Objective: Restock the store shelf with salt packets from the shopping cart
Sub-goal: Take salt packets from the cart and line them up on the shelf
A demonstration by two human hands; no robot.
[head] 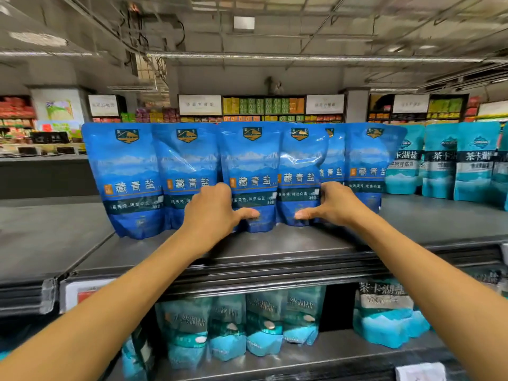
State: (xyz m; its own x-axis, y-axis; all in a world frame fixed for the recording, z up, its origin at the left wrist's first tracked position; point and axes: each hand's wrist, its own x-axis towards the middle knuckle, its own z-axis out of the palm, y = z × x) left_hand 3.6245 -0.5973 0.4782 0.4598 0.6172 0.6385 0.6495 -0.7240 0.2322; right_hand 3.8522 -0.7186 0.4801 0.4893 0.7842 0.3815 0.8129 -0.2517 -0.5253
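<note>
Head view: salt packets [248,177] upright between left hand [213,213] and right hand [334,206].

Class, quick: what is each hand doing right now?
Left hand: grips a blue plastic salt pouch.
Right hand: grips the neighbouring blue pouch.

Store aisle, exposed ceiling, far wall packed with goods.
A ceiling light panel [243,22] is glowing overhead; below it, back-wall shelves [264,107] are showing yellow-green boxes, white signs [199,104] hanging beside them, a grey pillar [356,105] standing right of them.
</note>
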